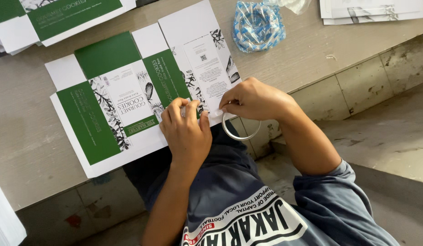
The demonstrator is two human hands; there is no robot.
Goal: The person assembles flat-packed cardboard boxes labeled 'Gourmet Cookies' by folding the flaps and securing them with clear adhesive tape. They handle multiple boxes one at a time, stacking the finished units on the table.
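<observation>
Left hand (186, 132) presses flat, grip released, on the flattened carton (129, 98); just beside it, right hand (252, 98) pinches a tape roll (240, 127) at the carton's edge.

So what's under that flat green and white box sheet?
The flat carton sheet lies on the grey worktop; its near edge overhangs the person's lap. The left hand presses it. What lies beneath is hidden.
</observation>
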